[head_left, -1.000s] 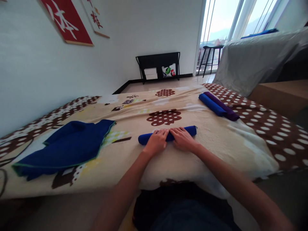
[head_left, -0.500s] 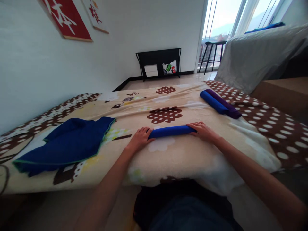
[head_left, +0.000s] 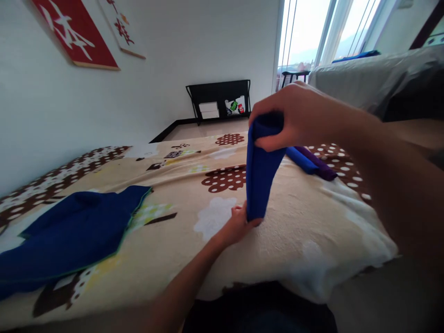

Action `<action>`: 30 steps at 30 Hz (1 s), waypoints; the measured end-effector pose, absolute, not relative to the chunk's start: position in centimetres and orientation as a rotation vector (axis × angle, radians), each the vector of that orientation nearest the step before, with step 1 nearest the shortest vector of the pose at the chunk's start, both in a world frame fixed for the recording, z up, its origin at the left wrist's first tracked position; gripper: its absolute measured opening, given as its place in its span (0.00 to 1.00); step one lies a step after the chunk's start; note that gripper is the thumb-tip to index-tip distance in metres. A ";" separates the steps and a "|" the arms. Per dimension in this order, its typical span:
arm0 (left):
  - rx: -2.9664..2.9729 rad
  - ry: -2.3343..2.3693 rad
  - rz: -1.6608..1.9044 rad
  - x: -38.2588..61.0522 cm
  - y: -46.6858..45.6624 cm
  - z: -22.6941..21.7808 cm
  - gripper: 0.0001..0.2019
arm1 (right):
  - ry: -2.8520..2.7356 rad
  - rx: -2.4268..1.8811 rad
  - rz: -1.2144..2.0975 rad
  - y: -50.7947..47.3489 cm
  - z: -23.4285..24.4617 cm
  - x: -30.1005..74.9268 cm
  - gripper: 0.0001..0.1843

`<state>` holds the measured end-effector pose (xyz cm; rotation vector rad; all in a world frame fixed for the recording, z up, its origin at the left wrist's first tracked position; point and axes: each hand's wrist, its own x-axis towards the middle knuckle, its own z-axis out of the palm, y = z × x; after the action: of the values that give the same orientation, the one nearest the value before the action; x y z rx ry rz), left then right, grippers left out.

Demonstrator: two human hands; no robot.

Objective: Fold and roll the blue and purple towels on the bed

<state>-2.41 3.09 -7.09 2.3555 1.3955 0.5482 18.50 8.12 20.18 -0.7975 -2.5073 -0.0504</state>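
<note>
A rolled blue cloth (head_left: 261,180) stands nearly upright above the bed, held at both ends. My right hand (head_left: 284,115) is closed around its raised top end, thumb on the near side. Low down, my left hand (head_left: 241,221) grips the bottom end close to the blanket. To the left a spread blue cloth (head_left: 83,226) with a green edge lies loosely crumpled. Behind my right hand, a blue roll (head_left: 305,162) and a purple roll (head_left: 324,169) lie side by side, partly hidden by the hand and the held roll.
The bed carries a beige patterned blanket (head_left: 180,259). Beyond it stands a black rack (head_left: 218,92) against the wall. At the right is a piece of furniture under a translucent plastic cover (head_left: 347,78), with a stool (head_left: 294,76) by the window.
The blue roll was lying flat across the blanket between both hands. Now my right hand has lifted its end, tilting it upright, and the view has turned slightly right.
</note>
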 end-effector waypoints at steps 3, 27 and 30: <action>2.354 1.259 0.482 0.5 1.5 -7.6 0.18 | -2.612 -0.850 -0.032 7.2 20.5 18.0 0.30; 2.313 1.487 0.301 -7.8 -2.7 -7.7 0.40 | -2.636 -1.691 -0.273 13.9 22.8 29.0 0.28; 2.295 1.882 0.540 -15.4 -1.8 -6.7 0.37 | -2.534 -1.752 -0.279 19.1 24.5 31.8 0.36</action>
<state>-15.37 -1.77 -6.74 2.2948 1.8816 0.5395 31.83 19.10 24.45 -1.7524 -2.5335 -0.2786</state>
